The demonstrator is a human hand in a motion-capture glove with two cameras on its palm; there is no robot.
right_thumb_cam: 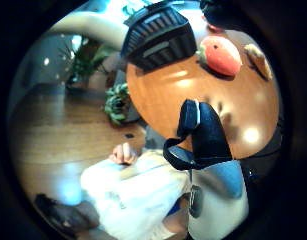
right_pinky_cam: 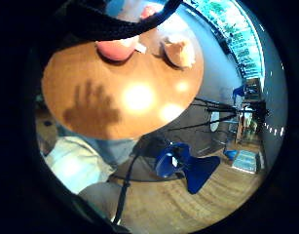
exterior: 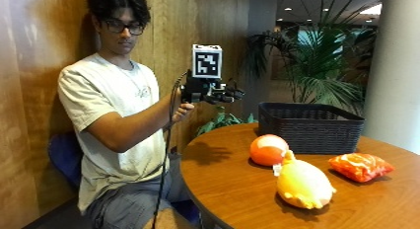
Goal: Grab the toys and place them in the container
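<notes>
Nearest me, a yellow toy lies on the table, with an orange ball and an orange pillow toy beside it. Behind them stands the basket. My hand hangs above the table edge, fingers spread, holding nothing. I can read no writing.

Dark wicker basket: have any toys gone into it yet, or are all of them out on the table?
All three visible toys are out: the orange ball, yellow plush and orange-red pillow toy lie on the table beside the basket. Its inside is hidden.

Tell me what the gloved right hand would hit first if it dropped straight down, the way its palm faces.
Probably bare tabletop: the right hand hovers open above the table's near edge, short of the round orange toy. Depth is uncertain.
</notes>
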